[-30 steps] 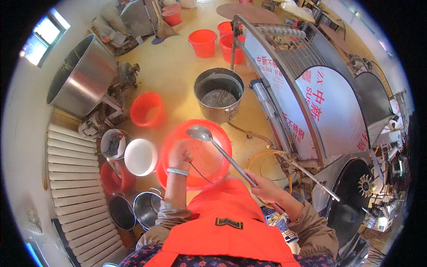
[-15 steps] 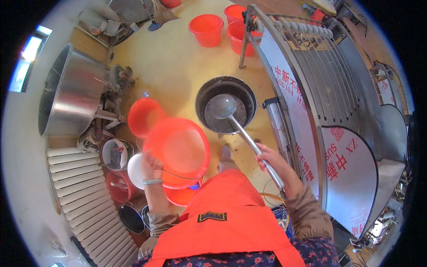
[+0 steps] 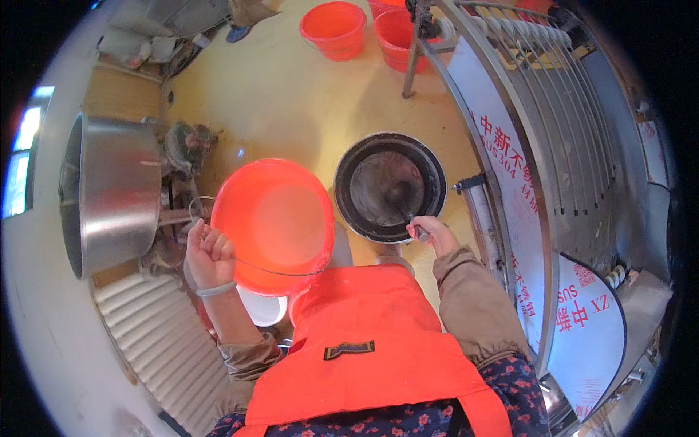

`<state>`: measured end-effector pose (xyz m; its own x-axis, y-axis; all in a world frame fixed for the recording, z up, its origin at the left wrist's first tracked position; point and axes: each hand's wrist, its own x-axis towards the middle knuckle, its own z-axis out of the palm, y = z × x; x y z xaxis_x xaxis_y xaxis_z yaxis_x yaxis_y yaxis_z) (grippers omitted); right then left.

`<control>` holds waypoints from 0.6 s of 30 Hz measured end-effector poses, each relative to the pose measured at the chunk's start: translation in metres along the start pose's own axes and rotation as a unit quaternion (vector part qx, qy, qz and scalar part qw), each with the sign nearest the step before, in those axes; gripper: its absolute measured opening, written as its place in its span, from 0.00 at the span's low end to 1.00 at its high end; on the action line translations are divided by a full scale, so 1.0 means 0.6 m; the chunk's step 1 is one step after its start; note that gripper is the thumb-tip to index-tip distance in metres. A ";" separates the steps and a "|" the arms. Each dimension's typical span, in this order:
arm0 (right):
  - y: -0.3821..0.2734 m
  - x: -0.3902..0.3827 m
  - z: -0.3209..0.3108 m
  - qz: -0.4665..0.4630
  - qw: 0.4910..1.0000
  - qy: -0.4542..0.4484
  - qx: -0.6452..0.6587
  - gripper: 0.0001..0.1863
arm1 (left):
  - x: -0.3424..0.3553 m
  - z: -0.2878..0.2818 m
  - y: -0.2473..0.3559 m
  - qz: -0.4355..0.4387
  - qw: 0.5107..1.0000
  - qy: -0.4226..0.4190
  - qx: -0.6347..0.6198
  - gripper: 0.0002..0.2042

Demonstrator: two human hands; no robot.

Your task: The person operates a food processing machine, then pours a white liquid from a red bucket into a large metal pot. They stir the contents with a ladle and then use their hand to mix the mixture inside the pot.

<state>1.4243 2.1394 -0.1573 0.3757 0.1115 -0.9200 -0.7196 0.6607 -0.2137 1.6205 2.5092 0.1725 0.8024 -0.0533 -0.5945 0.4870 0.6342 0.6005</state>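
Left hand curled on wire handle of red bucket; right hand gripping ladle at metal pot

Biggest first. Steel-framed machine fills the right side, thin rods along it. Steel drum at left, mouth toward the wall; white ribbed radiator nearer. Red bucket is just left of the pot, in front of the apron; can't tell if it hangs or touches floor. Metal pot is dark inside. White bucket partly hidden behind the red one. Ladle shaft angles into the pot, bowl hard to make out. Right fingers wrap the shaft's upper end.
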 end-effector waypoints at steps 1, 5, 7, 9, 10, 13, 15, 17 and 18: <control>0.003 0.007 0.008 0.010 1.000 0.011 0.025 0.07 | 0.028 0.008 0.012 -0.010 1.000 -0.007 0.006 0.12; 0.022 0.027 0.044 0.032 0.990 0.022 0.138 0.06 | 0.159 0.033 0.061 -0.074 0.996 -0.038 0.011 0.12; 0.031 0.036 0.064 0.038 0.983 0.033 0.175 0.05 | 0.226 0.042 0.074 -0.083 0.994 -0.026 0.064 0.13; 0.039 0.044 0.085 0.044 0.973 0.064 0.218 0.04 | 0.286 0.055 0.077 -0.081 0.992 -0.003 0.093 0.14; 0.042 0.047 0.094 0.039 0.970 0.078 0.226 0.04 | 0.312 0.065 0.076 -0.081 0.988 -0.007 0.132 0.14; 0.056 0.044 0.110 0.027 0.960 0.171 0.222 0.06 | 0.375 0.103 0.063 -0.051 0.963 -0.037 0.262 0.14; 0.075 0.037 0.112 -0.005 0.962 0.192 0.195 0.05 | 0.411 0.136 0.059 -0.084 0.969 -0.042 0.230 0.13; 0.093 0.034 0.106 -0.019 0.973 0.202 0.114 0.07 | 0.442 0.172 0.059 -0.100 0.970 -0.058 0.213 0.13; 0.103 0.038 0.106 -0.019 0.975 0.221 0.020 0.08 | 0.456 0.190 0.060 -0.095 0.967 -0.071 0.225 0.12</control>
<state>1.4253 2.2299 -0.1704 0.1083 -0.2385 -0.9651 -0.6836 0.6870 -0.2464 1.8972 2.4294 0.0926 0.7067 -0.2625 -0.6570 0.7061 0.2034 0.6783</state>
